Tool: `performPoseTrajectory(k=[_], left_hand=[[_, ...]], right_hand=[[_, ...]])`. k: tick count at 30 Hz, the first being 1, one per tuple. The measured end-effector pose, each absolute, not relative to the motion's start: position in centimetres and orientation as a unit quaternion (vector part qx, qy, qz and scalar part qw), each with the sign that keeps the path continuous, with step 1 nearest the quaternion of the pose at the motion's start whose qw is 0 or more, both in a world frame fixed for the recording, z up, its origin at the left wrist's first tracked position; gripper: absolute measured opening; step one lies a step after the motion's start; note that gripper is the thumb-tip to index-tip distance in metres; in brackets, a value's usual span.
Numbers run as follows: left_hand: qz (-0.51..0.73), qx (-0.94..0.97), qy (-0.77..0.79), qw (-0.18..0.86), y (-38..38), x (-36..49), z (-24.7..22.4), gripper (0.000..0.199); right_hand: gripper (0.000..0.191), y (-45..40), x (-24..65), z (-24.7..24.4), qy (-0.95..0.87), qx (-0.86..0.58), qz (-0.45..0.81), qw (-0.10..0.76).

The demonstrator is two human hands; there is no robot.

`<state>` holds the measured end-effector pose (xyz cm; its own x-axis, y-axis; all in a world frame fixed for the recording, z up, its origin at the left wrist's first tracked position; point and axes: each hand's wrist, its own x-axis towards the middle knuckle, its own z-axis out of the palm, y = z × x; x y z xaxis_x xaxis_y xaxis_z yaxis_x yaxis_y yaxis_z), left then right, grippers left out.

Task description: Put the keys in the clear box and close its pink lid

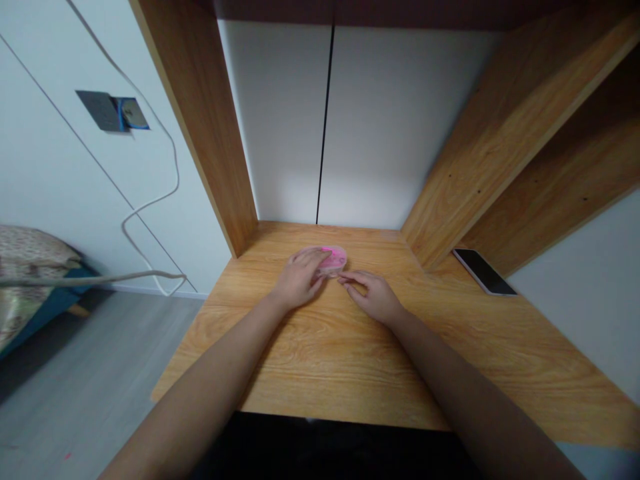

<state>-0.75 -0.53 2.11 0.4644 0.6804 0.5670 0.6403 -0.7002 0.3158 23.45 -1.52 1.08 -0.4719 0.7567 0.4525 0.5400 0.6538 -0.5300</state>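
Observation:
A small oval see-through box with bright pink in it sits on the wooden desk, near the back. My left hand is closed over its left side, fingers across the top and thumb at the front. At the box's front right edge is my right hand, its thumb and fingertips brought together in a pinch. Something small and clear shows by those fingertips, too small to make out.
A dark-screened phone lies at the right, beside an upright wooden panel. Another wooden panel stands at the left. A white cable hangs along the left wall, near an uncovered wall socket box.

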Motion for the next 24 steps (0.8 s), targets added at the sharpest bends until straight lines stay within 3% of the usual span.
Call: performPoseTrajectory(k=[7, 16, 24], left_hand=[[0.359, 0.864, 0.35, 0.04, -0.82, -0.48, 1.96, 0.055], [0.362, 0.871, 0.33, 0.049, -1.16, -0.31, 2.11, 0.057], [0.362, 0.873, 0.324, 0.033, -0.85, -0.12, 1.51, 0.052]], right_hand=[[0.029, -1.15, 23.65, 1.06, -0.807, -0.381, 0.093, 0.442], [0.057, -1.1, 23.34, 1.25, -0.805, -0.402, 0.106, 0.423], [0.046, -0.89, 23.51, 0.98, -0.807, -0.394, 0.126, 0.422]])
